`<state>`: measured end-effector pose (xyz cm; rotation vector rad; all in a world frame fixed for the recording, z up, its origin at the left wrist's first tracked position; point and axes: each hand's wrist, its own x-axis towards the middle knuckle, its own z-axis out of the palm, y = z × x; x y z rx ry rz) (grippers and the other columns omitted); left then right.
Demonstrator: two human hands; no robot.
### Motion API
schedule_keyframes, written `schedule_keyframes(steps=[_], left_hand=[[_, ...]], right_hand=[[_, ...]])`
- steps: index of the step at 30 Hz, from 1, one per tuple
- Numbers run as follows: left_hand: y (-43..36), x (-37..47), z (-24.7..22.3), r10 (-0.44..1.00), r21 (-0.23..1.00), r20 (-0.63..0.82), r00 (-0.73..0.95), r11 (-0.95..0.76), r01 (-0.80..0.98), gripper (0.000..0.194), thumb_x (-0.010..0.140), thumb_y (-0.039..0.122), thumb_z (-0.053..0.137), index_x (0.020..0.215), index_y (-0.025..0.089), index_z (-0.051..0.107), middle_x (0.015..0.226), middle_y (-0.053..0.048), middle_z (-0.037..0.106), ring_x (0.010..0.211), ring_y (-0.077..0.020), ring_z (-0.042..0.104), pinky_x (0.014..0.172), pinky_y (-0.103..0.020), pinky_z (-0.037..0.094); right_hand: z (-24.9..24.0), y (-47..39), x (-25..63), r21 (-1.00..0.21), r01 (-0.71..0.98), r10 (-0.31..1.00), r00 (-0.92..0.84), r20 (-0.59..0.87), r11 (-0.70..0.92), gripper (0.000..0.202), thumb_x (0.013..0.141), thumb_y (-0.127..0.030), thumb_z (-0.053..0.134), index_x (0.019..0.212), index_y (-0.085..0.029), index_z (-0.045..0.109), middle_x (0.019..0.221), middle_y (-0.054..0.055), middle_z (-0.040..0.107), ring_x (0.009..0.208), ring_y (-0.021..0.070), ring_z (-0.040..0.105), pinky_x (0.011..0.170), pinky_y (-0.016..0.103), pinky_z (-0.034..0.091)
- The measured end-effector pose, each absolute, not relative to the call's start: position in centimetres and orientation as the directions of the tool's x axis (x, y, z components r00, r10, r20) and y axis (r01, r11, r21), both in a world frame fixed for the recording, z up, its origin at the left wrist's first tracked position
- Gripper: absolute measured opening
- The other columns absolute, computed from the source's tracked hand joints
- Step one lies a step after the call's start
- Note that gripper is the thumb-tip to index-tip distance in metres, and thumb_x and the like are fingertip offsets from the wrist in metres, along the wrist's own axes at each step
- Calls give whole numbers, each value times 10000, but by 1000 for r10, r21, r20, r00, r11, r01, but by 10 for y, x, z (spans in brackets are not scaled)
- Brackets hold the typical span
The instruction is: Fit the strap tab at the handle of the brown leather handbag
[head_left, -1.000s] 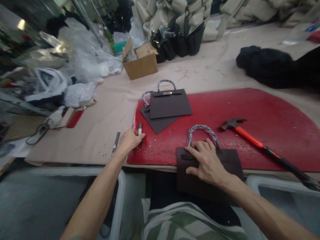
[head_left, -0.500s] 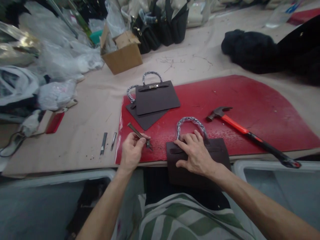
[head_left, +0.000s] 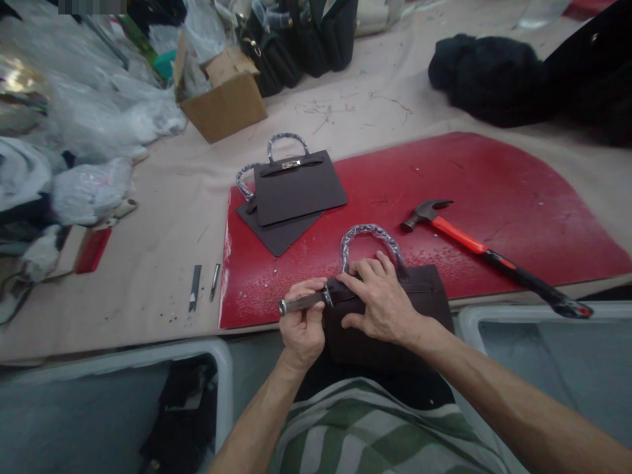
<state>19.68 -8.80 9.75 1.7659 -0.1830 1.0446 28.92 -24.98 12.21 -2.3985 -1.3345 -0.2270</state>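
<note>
Right now, from where I stand, the brown bag (head_left: pixel 390 345) lies in front of the person, its top on the red mat (head_left: pixel 503 178) and its bottom poking out over the edge, toward 6 o'clock. The right hand (head_left: pixel 384 299) lies on it with fingers spread, just below the wrapped handle (head_left: pixel 370 228). The left hand (head_left: pixel 303 334) pinches a metal tool (head_left: pixel 303 303), its shiny end at the bag's 10 o'clock corner. I can't tell if it presses there.

To do this well, I think the right hand should push down gently so the bag can't slide. The left fingers should hold the tool snug, and the eyes should check that its tip sits on the right spot. A crooked tip might scratch the bag.

From the bag, the hammer (head_left: pixel 494 258) rests at 2 o'clock, and two more brown bags (head_left: pixel 300 192) lie at 11 o'clock.
</note>
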Motion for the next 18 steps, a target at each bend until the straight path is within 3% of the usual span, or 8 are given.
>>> schedule_keyframes(steps=[18], left_hand=[[-93, 198, 92, 318, 699, 709, 630, -437, -566, 123, 965, 181, 545, 1088, 170, 549, 1084, -92, 629, 1067, -245, 649, 950, -483, 537]], right_hand=[[123, -249, 291, -248, 842, 777, 538, 326, -479, 829, 593, -526, 926, 1268, -179, 594, 1147, 110, 526, 1113, 330, 460, 1161, 583, 225]])
